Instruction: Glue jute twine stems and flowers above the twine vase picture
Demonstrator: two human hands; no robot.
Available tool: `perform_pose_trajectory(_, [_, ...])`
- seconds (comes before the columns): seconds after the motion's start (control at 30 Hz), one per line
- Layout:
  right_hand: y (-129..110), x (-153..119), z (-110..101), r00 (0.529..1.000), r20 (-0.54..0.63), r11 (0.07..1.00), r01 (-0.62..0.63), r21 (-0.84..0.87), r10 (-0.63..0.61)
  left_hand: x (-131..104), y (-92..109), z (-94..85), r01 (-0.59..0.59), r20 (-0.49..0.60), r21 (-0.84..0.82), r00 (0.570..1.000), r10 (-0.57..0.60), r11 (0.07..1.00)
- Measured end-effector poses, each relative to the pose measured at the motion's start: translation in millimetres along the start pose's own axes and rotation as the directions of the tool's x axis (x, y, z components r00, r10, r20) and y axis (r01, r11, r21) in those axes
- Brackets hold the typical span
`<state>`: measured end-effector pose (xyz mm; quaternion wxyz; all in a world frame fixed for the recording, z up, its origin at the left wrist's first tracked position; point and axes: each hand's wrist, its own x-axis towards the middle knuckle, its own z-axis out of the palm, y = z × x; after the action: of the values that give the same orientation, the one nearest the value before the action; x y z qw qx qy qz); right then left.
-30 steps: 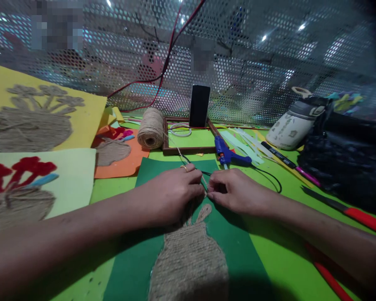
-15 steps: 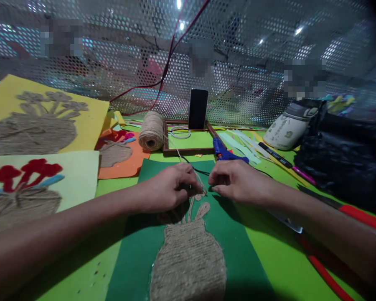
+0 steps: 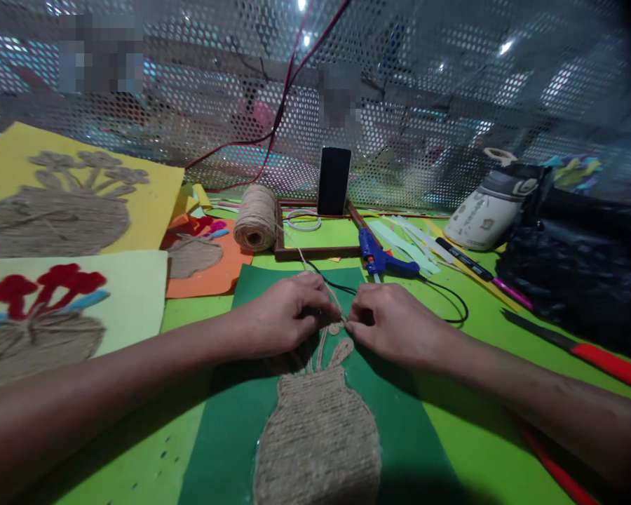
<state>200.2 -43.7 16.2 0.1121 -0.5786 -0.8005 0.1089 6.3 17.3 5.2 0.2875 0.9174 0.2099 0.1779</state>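
Note:
A vase shape made of jute twine [image 3: 318, 438] lies on a dark green sheet [image 3: 226, 428], with twine stems and a leaf loop [image 3: 341, 351] above its neck. Over the stems, my left hand [image 3: 289, 315] is closed, thumb and fingers pinching jute twine [image 3: 332, 291]. That strand runs back toward the twine spool [image 3: 255, 217]. My right hand [image 3: 383, 319] is closed too, its fingertips pinched at the twine close to the left fingertips. The left hand hides part of the stems.
A blue glue gun [image 3: 383, 261] lies behind my right hand, by a brown frame [image 3: 315, 254] with a phone [image 3: 334, 181]. Red-handled scissors [image 3: 604, 361], a marker [image 3: 465, 259] and a bottle [image 3: 484, 210] are at right. Finished-looking twine pictures [image 3: 152, 189] lie at left.
My right hand has come down and slightly left, and its fingertips now pinch at the twine beside my left fingers. The glue gun shows more fully. My left hand has barely moved.

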Motion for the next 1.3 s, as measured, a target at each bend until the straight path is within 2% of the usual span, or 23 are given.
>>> perform_pose_trajectory(0.13, [3.5, 1.9, 0.7, 1.000, 0.014, 0.999, 0.024, 0.041, -0.025, 0.1, 0.2, -1.7, 0.027, -0.024, -0.051, 0.999, -0.028, 0.998])
perform_pose_trajectory(0.27, [4.7, 2.7, -4.3, 0.999, 0.048, 0.998, 0.016, 0.055, -0.019, 1.0, -0.1, -2.6, 0.130, -0.072, -0.144, 0.987, -0.142, 0.981])
perform_pose_trajectory(0.43, [-2.4, -3.3, -13.6, 0.998, 0.054, 1.000, -0.023, -0.012, 0.023, 1.0, 0.6, -1.7, 0.157, -0.073, -0.172, 0.983, -0.171, 0.973])
perform_pose_trajectory(0.57, [-9.8, -8.4, -12.7, 0.998, 0.062, 0.999, 0.028, -0.044, -0.025, 1.3, -0.2, -1.1, 0.191, -0.080, -0.171, 0.975, -0.207, 0.967])
perform_pose_trajectory(0.8, [-8.6, -7.3, 1.8, 0.997, 0.001, 0.987, 0.074, -0.140, -0.075, 1.3, -3.5, 1.4, 0.173, -0.102, -0.166, 0.976, -0.191, 0.971])
perform_pose_trajectory(0.93, [-6.7, -6.7, 5.3, 0.997, 0.009, 0.984, 0.083, -0.159, -0.083, 0.6, -4.5, 2.5, 0.168, -0.102, -0.178, 0.977, -0.188, 0.970])
perform_pose_trajectory(1.3, [1.8, -1.5, -5.1, 0.993, 0.063, 0.994, 0.104, -0.044, -0.101, -0.5, -5.1, 2.9, 0.171, -0.103, -0.186, 0.976, -0.192, 0.967])
